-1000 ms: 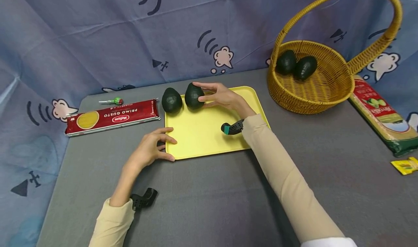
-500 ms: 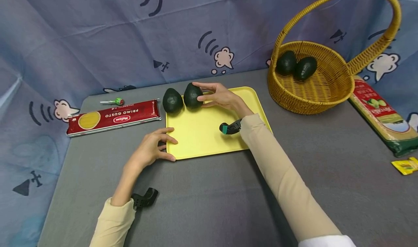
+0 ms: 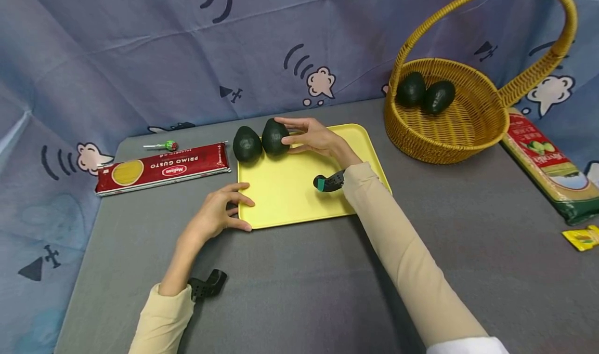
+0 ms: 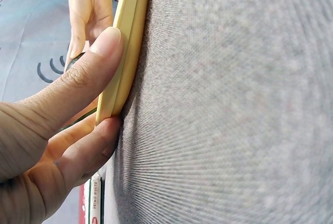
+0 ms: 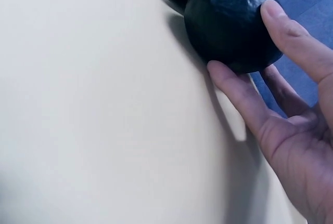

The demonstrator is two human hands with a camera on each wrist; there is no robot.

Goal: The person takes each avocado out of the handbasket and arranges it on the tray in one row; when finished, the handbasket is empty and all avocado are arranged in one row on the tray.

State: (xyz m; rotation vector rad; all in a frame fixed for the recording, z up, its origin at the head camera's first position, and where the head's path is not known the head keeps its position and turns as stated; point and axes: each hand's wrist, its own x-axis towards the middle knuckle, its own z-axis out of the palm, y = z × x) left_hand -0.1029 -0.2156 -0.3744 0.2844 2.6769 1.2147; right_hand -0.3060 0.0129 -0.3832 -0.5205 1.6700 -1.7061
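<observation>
My right hand (image 3: 318,137) holds a dark green avocado (image 3: 273,137) at the back edge of the yellow tray (image 3: 290,193). In the right wrist view, thumb and fingers are around that avocado (image 5: 229,26), which stands close against another. The second avocado (image 3: 247,145) sits at the tray's back left corner. My left hand (image 3: 217,211) grips the tray's front left corner. Its thumb and fingertips press on the tray's rim (image 4: 125,52) in the left wrist view.
A yellow wicker basket (image 3: 421,145) with two avocados (image 3: 438,97) stands at the back right. Beside it lie a red and green package (image 3: 552,167) and a small yellow packet (image 3: 582,237). Left of the tray are a red spaghetti pack (image 3: 164,168) and a lollipop (image 3: 168,145).
My right hand has shifted slightly left with its avocado, narrowing the gap to the other one. My left hand stays at the tray corner.
</observation>
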